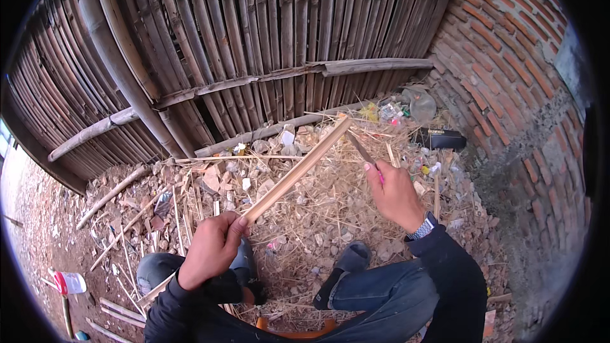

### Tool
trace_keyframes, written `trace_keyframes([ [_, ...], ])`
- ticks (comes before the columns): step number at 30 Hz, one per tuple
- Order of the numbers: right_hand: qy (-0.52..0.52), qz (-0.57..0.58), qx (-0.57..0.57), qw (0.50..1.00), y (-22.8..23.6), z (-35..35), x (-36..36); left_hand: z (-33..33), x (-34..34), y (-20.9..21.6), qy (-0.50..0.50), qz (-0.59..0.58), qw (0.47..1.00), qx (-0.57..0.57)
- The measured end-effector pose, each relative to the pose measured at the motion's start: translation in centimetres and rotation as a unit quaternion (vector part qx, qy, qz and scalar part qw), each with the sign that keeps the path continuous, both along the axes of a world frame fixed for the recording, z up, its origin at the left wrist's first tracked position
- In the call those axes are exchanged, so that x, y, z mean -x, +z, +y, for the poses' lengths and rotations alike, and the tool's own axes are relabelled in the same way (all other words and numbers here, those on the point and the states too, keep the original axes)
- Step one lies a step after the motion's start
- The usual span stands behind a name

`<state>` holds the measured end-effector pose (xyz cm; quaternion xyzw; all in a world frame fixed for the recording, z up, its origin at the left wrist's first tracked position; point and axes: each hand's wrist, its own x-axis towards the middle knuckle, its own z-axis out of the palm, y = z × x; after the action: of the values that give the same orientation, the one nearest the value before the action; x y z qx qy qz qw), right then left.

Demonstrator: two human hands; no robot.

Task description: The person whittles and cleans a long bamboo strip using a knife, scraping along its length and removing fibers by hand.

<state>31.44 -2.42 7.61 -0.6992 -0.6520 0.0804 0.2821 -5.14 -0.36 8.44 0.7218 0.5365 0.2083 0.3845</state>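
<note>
While my left grip is clenching a bamboo strip above the ground and my right grip is clasping a knife near the strip's far end, I'm fearing that unsupported end flexing, making the knife slip.

Close above the hands, the head fisheye looks down toward a bamboo wall.

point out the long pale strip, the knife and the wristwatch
Long pale strip [300, 169]: head view, on the middle of its bare length.
Knife [361, 149]: head view, on its blade.
Wristwatch [421, 229]: head view, on its silver-coloured band.
</note>
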Motion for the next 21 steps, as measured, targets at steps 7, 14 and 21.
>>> trace_keyframes([
  [7,0.022,-0.001,0.053,0.998,0.1,-0.6,0.8,0.1,-0.2,0.1,-0.018,0.013,1.000,-0.008],
  [14,-0.015,0.007,-0.014,1.000,-1.5,0.8,-2.1,0.0,-0.1,0.0,-0.046,0.008,0.999,-0.013],
  [21,-0.018,0.013,0.022,1.000,-0.3,0.1,-1.1,0.2,0.0,-0.3,-0.039,-0.003,0.999,-0.008],
])
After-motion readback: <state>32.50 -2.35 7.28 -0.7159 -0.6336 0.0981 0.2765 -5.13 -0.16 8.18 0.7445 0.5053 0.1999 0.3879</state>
